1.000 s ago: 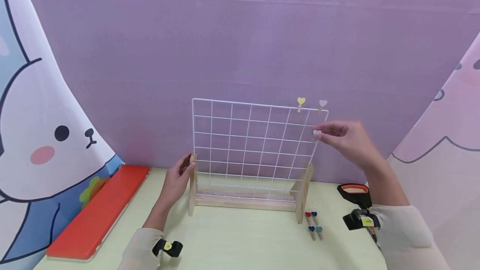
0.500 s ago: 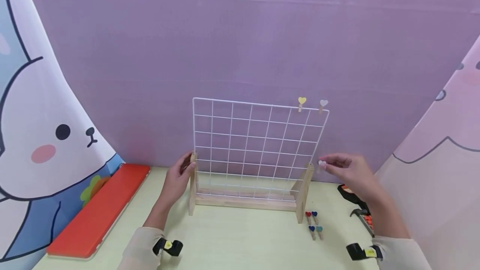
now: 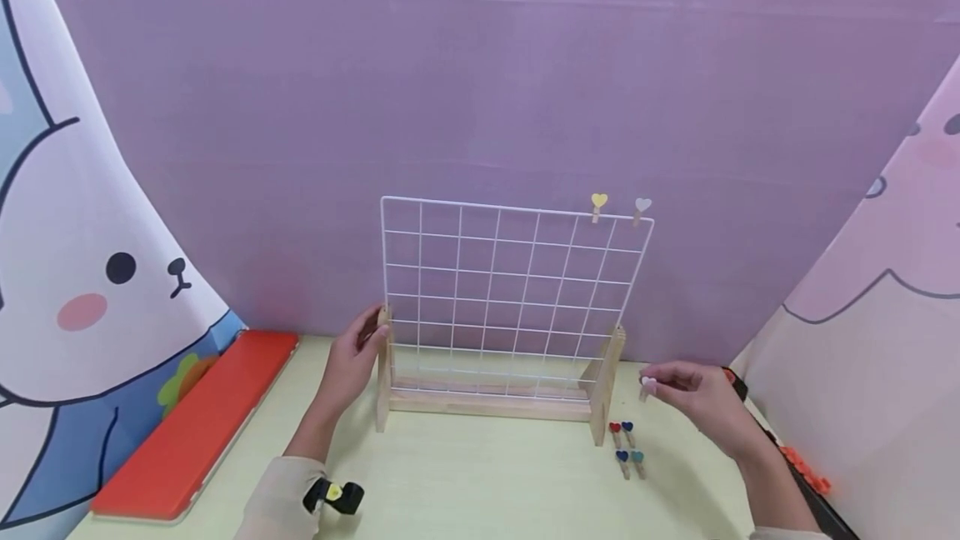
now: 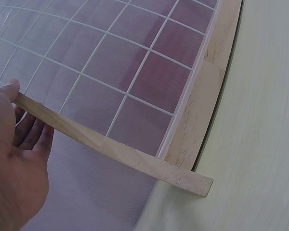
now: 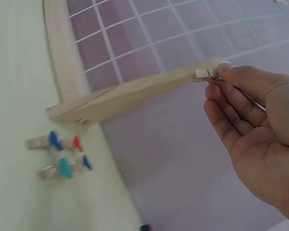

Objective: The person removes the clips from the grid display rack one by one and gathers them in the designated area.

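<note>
One pinched clip (image 5: 202,74) shows its white heart (image 3: 648,385) only in head view.

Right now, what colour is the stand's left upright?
The left upright is pale tan wood; the left wrist view shows it best.

A white wire grid (image 3: 527,276) stands up in a wooden stand (image 3: 487,405), mid-picture. A yellow heart clip (image 3: 598,202) and a white heart clip (image 3: 642,206) sit on the grid's top edge, toward the right. At the lower right, a little wooden clip with a pale heart (image 3: 648,385) is held in the air. Four heart clips (image 3: 622,458), red, teal and two blue, lie on the desk (image 3: 450,473).
</note>
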`<state>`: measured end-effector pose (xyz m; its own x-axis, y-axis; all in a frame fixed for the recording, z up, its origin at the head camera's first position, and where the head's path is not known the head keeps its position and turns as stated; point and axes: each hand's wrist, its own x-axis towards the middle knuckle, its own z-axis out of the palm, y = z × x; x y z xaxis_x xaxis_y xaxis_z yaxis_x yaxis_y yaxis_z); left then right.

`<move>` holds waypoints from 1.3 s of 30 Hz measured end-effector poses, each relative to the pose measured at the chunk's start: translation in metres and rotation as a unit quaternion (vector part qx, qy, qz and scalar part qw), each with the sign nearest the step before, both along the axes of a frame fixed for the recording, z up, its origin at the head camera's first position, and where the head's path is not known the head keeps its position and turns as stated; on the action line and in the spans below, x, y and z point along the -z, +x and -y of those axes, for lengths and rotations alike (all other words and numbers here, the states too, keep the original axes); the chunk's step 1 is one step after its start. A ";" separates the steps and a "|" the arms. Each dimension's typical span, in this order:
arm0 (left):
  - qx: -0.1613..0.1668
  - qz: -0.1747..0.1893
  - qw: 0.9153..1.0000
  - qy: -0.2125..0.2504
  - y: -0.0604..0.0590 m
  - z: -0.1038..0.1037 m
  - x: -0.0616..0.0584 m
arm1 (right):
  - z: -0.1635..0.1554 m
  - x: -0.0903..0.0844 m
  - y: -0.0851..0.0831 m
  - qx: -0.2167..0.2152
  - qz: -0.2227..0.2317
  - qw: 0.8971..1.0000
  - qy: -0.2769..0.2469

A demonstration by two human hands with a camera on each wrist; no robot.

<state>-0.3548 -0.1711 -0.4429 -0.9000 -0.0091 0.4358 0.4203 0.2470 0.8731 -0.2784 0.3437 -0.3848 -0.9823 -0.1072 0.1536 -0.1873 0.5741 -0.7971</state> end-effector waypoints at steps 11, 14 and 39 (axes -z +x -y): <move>0.003 -0.003 1.000 0.006 0.000 0.001 0.001 | -0.018 0.055 -0.007 0.026 0.032 0.998 -0.047; 0.003 -0.002 1.000 0.007 0.000 0.000 0.001 | -0.020 0.065 -0.007 0.042 0.050 0.997 -0.047; -0.015 -0.002 1.000 0.000 -0.003 0.000 0.001 | -0.031 0.121 -0.026 0.064 0.078 0.995 -0.013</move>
<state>-0.3579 -0.1716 -0.4443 -0.8978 -0.0366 0.4388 0.4156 0.2595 0.8718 -0.3045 0.3745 -0.5058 -0.9997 0.0223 -0.0015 0.0138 0.5649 -0.8251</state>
